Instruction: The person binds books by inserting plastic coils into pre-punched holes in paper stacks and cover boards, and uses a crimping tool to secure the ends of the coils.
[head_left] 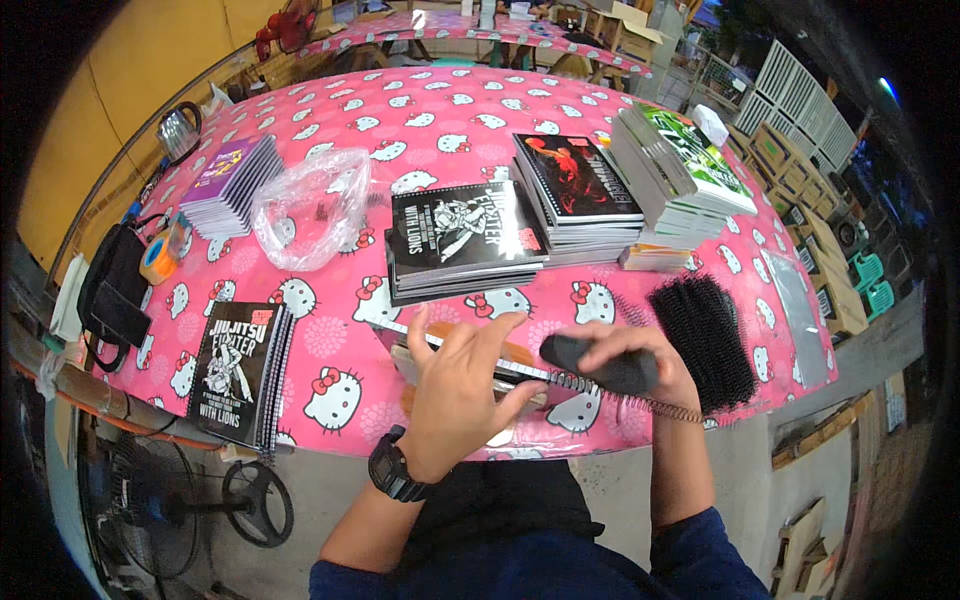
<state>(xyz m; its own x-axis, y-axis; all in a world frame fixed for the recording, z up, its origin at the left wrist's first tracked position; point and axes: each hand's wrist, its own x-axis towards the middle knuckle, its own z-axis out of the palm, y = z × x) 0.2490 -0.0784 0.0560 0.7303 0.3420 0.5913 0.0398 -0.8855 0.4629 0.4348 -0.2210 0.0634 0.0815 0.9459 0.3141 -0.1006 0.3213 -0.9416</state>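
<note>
My left hand [455,400], with a black watch at the wrist, grips a notebook [388,335] standing on edge, its punched spine edge upward. A dark spiral coil [572,380] is threaded through the holes at the right end of that edge. The rest of the coil sticks out past the notebook, under my right hand [650,360]. My right hand is closed around a dark oval pad [600,366], which lies close against the coil; whether they touch I cannot tell. Palms and fingers hide most of the notebook's covers.
Black spiral notebooks lie in a stack [465,235] ahead and another pile [240,370] at left. Behind are red-picture notebooks [580,175], green-covered books [690,150] and purple books [230,180]. A heap of black coils [705,340] lies right, a clear plastic bag [310,210] left.
</note>
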